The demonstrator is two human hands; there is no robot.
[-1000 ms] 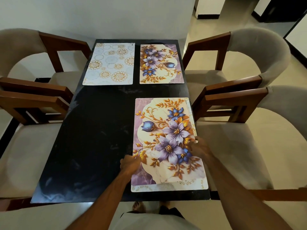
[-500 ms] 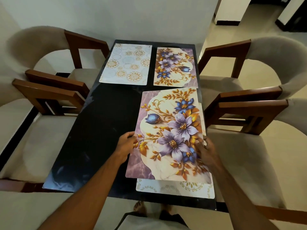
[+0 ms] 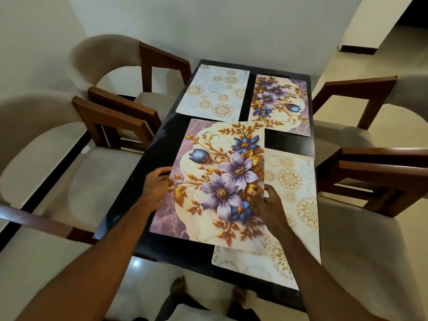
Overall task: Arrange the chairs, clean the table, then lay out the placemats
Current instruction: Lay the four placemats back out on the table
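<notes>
Your left hand (image 3: 155, 184) and right hand (image 3: 269, 202) each pinch a side edge of the floral placemat (image 3: 222, 181), fingers curled round it. It overlaps the gold-patterned placemat (image 3: 294, 188) lying on the black surface (image 3: 148, 181).

A floral placemat (image 3: 217, 181) with purple and blue flowers and gold leaves is held at centre frame, gripped at its left and right edges and overlapping a white placemat with gold medallions (image 3: 291, 205) lying flat at lower right. At upper centre, a second medallion placemat (image 3: 214, 92) and a second floral placemat (image 3: 281, 104) are laid side by side on the black table (image 3: 159, 154). Four beige-cushioned wooden chairs are set along the frame's left (image 3: 76, 163) and right (image 3: 375, 172) sides.
</notes>
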